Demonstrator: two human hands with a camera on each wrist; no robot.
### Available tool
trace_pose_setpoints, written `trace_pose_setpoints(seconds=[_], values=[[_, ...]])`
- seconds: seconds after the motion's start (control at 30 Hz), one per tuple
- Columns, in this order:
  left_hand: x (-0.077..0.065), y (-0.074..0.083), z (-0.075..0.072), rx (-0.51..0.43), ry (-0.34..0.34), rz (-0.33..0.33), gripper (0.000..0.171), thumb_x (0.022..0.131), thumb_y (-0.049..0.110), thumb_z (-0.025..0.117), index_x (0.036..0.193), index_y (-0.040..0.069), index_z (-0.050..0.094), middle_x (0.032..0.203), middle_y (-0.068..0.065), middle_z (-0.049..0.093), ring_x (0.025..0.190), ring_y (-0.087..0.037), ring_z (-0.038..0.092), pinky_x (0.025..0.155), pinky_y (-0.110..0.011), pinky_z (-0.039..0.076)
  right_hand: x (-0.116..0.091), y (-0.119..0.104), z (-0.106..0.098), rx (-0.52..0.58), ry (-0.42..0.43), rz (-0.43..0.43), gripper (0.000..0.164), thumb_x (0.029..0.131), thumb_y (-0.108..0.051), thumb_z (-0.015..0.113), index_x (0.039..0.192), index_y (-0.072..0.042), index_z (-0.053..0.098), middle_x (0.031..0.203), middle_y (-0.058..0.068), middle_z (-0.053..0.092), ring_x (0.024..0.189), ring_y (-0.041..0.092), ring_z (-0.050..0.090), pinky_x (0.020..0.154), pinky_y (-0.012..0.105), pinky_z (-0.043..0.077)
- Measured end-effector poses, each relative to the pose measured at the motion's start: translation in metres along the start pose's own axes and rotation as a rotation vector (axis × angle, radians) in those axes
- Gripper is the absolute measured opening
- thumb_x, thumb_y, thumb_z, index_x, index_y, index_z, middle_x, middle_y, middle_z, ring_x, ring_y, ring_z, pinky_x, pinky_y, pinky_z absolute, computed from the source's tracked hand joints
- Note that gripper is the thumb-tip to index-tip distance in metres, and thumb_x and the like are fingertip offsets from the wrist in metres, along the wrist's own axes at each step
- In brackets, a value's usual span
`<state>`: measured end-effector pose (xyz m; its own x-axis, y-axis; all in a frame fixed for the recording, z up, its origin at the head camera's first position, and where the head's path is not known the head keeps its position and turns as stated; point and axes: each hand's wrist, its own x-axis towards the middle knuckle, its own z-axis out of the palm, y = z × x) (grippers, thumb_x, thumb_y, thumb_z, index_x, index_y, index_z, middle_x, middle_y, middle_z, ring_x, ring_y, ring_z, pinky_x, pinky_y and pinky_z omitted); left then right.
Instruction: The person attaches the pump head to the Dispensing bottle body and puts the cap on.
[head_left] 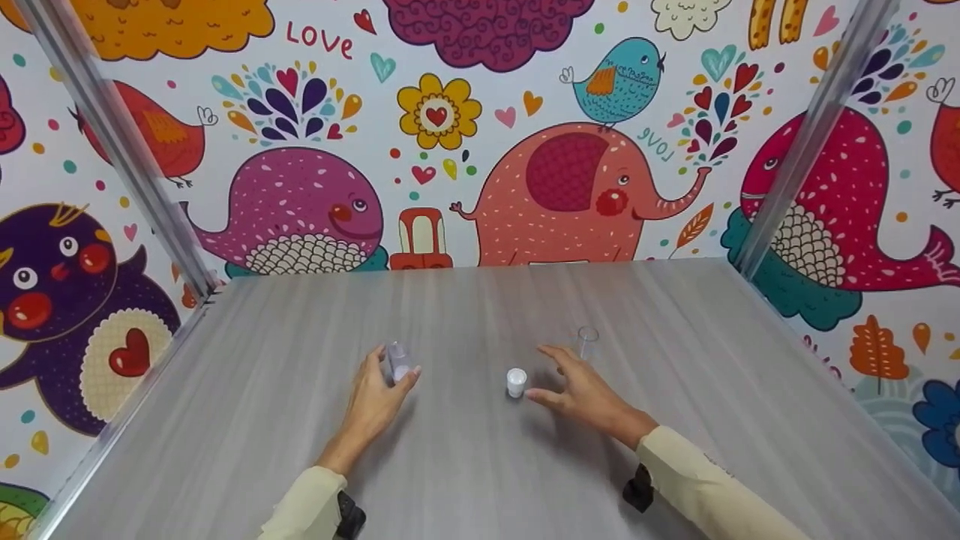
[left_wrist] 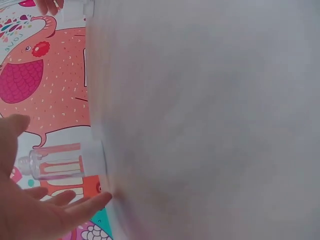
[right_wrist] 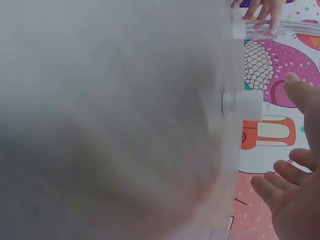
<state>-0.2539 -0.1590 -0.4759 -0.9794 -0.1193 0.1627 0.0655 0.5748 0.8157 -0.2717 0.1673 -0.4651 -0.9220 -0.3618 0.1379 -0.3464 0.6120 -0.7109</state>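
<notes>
A small clear bottle [head_left: 398,362] with a whitish bottom part stands upright on the table, its narrow neck [left_wrist: 24,163] pointing up. My left hand [head_left: 377,394] is around it, thumb and fingers spread to either side, with gaps showing between them and the bottle [left_wrist: 60,161] in the left wrist view. A small white cap [head_left: 516,381] stands to the right, its wider part [right_wrist: 251,105] uppermost. Beside this cap, my right hand [head_left: 581,390] is held with thumb and fingers apart, holding nothing. Just beyond the right fingers stands a clear, open-rimmed cylinder [head_left: 588,336].
The grey wood-grain table [head_left: 465,465] meets a wall [head_left: 517,97] printed with cartoon animals at the back. Metal posts [head_left: 127,142] rise at both back corners. A dark wrist device [head_left: 639,489] sits under the right sleeve.
</notes>
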Motion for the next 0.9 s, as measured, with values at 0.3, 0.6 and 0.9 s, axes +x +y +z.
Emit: trace_pose_setpoints(seconds=[0.3,0.6,0.9], values=[[0.004,0.001,0.001,-0.046,0.029,-0.010,0.071,0.093,0.023,0.068,0.145,-0.012,0.034,0.144,-0.035,0.046,0.135,-0.049,0.046,0.108,-0.058,0.041,0.005,-0.004,0.015,0.141,0.074,0.036,0.066,0.084,-0.024,0.081,0.138,0.001,0.053,0.140,0.023,0.055,0.126,0.046,0.056,0.102,0.054,0.048],[0.007,0.004,0.004,-0.051,0.020,-0.030,0.072,0.091,0.016,0.070,0.145,-0.011,0.032,0.144,-0.034,0.046,0.134,-0.048,0.047,0.104,-0.057,0.045,0.007,-0.004,0.029,0.352,0.080,0.131,0.064,0.081,-0.016,0.083,0.134,0.007,0.054,0.134,0.030,0.058,0.119,0.047,0.061,0.095,0.048,0.054],[0.013,0.003,0.007,-0.094,0.046,-0.060,0.069,0.090,0.008,0.071,0.146,-0.007,0.036,0.145,-0.031,0.047,0.133,-0.046,0.049,0.106,-0.056,0.044,0.012,-0.006,0.036,0.368,0.113,0.154,0.060,0.079,-0.010,0.083,0.130,0.009,0.056,0.129,0.028,0.063,0.121,0.044,0.060,0.099,0.050,0.051]])
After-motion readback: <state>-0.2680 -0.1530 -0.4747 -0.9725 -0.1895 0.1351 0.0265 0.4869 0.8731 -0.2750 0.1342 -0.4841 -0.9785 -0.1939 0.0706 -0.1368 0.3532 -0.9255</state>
